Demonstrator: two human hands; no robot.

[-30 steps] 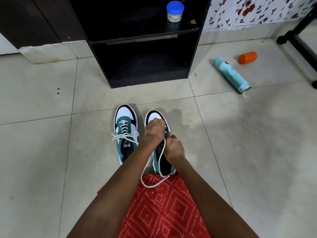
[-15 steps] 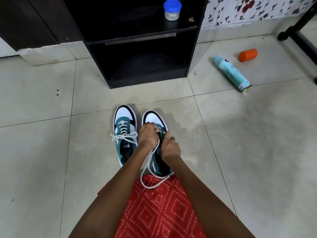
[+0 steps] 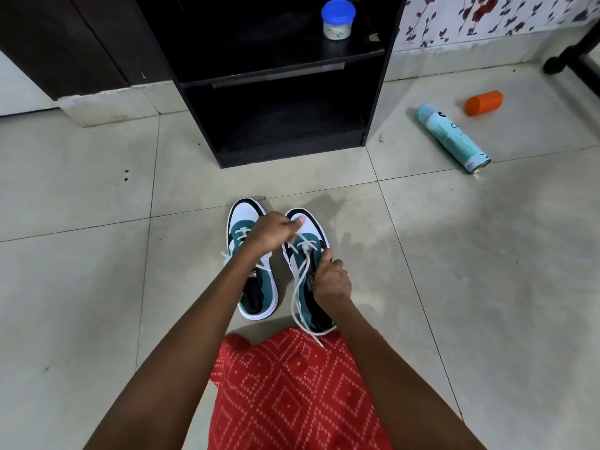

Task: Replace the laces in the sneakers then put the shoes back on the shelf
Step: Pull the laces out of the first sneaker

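Observation:
Two teal, white and black sneakers stand side by side on the tiled floor, toes toward the shelf. The left sneaker is laced with a white bow. The right sneaker has its white lace partly threaded, with a long loop trailing back to my red skirt. My left hand hovers over the toe area of both shoes and pinches one strand of that lace. My right hand grips the right sneaker's tongue and side near the eyelets.
The black shelf unit stands just beyond the shoes; a blue-lidded jar sits on its upper board. A teal spray can and an orange cap lie on the floor at right. A black stand leg is far right.
My left hand has moved forward and left, drawing the lace strand up through the right sneaker's lower eyelets. My right hand stays on the right sneaker, now clear of my left hand.

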